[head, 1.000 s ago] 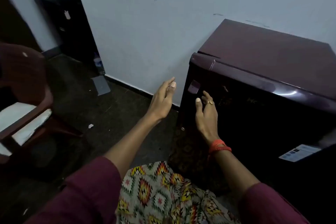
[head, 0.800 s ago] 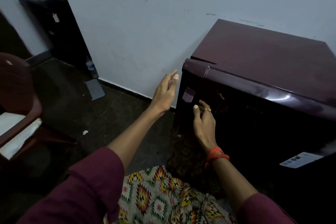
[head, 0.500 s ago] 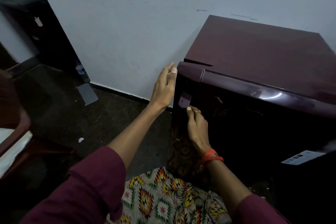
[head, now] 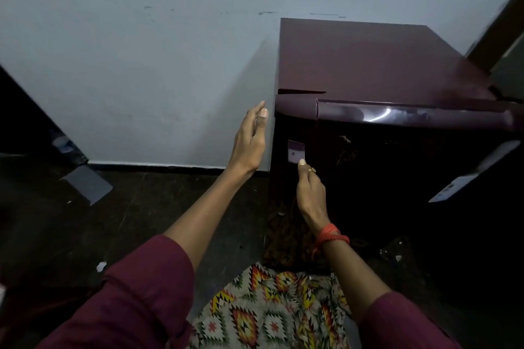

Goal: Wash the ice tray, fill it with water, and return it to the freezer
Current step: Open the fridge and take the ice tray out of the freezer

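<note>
P1: Moved since a second ago: both hands closer in on the fridge (head: pixel 382 65), chair gone from view, fridge now square ahead. Agree?

P2: Agree. The left hand (head: pixel 249 144) was in mid-air and is now up by the door's top left corner. The right hand (head: pixel 310 193) crept up the door front to the small plate.

P1: Near stuff first. Maroon sleeves (head: pixel 136 292) on both arms, patterned cloth (head: pixel 263 312) at the bottom between them, orange thread band (head: pixel 330 236) on the right wrist.

P2: Right hand state?

P1: Fingers curled in, nothing seen in them, ring (head: pixel 312 169) on one. One fingertip is up against the lower edge of the pale plate (head: pixel 295 150) on the door.

P2: Left hand?

P1: Flat, fingers straight and together, holds nothing. It is just beside the door's left edge, tips near the top corner. Touching or not: cannot tell.

P2: And the ice tray?

P1: Cannot tell. The fridge door is closed and the inside is hidden. The fridge stands right in front of both hands.

P2: Farther out?

P1: White label (head: pixel 456 184) on the door's right side. Dark floor (head: pixel 141 221) left of the fridge, with a grey sheet (head: pixel 88 184) and a white scrap (head: pixel 101 266) on it. Pale wall (head: pixel 141 65) behind.
</note>
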`<state>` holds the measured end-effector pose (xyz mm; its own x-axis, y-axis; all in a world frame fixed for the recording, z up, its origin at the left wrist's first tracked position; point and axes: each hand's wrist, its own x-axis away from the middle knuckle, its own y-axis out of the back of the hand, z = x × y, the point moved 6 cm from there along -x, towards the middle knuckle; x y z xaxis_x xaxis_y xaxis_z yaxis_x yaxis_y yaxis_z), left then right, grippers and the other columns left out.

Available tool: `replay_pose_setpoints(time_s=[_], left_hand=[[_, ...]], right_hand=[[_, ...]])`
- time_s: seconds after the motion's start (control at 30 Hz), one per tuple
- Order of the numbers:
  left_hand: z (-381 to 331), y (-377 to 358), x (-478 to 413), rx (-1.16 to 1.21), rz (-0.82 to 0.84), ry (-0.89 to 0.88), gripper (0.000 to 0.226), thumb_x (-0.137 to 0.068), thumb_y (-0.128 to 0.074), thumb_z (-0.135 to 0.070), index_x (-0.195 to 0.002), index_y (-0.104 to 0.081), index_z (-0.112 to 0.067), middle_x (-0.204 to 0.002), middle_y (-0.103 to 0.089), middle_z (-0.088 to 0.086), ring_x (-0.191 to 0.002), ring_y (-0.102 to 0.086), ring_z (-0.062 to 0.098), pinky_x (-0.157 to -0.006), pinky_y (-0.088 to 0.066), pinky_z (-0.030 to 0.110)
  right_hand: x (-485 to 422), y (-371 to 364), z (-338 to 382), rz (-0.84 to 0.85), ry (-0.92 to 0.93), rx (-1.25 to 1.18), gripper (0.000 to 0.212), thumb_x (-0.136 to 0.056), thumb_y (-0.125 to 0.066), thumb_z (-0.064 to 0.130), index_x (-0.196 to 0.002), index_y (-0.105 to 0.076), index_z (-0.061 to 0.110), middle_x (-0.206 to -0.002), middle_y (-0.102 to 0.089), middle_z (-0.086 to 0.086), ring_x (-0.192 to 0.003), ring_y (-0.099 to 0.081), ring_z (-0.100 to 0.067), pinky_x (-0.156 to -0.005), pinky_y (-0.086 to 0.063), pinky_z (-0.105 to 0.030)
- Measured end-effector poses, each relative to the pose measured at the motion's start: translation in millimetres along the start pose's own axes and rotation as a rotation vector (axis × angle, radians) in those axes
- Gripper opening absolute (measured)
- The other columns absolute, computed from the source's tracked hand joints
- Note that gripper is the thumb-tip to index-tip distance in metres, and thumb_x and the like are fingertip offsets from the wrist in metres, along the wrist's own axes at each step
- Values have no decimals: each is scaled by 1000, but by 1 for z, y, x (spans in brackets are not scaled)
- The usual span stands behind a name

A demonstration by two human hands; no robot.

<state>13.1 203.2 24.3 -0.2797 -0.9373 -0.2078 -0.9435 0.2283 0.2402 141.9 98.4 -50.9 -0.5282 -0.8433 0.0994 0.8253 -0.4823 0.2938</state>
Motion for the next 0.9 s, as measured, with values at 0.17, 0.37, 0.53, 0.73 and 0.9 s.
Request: replay_pose_setpoints(time_s=[0.17,0.37,0.53,0.73,0.9], left_hand=[[10,6,10,35,116,-14,58,-100,-29,-53,-151,-35,-25,-155,-39,-1,-142,-37,14,-116,-34,37],[15,12,17,60,201,-28,56,-102,-28,-52,-151,-34,-25,-156,-38,0,-142,-36,14,-116,-33,37],[10,3,24,105,209,-37,61,-97,-26,-56,-149,-37,-26,-153,-42,1,-140,-40,16,-115,-34,37],[5,-41,61,192,323,-17,62,-96,-27,-57,-148,-39,-26,-151,-44,0,-138,-42,18,-115,-35,47],[-10,-80,89,197,413,-22,60,-98,-27,-55,-148,-39,-26,-150,-45,0,-136,-44,18,-115,-36,46]], right_hand=[[10,-5,7,-84,-62,16,54,-105,-29,47,-122,-61,7,-107,-57,-1,-108,-54,-18,-90,-35,-26],[48,-1,12,-253,-99,27,53,-106,-29,43,-116,-63,3,-98,-60,-6,-102,-58,-23,-80,-34,-21],[106,22,-2,-425,-64,34,56,-105,-35,41,-103,-63,-7,-96,-67,-12,-96,-61,-30,-87,-44,-43],[162,65,-27,-533,-44,75,58,-104,-35,42,-75,-58,-2,-73,-61,-9,-62,-51,-8,-62,-37,-34],[190,98,-54,-547,-64,60,70,-99,-33,62,-84,-63,0,-85,-68,-15,-80,-62,-26,-71,-48,-45]])
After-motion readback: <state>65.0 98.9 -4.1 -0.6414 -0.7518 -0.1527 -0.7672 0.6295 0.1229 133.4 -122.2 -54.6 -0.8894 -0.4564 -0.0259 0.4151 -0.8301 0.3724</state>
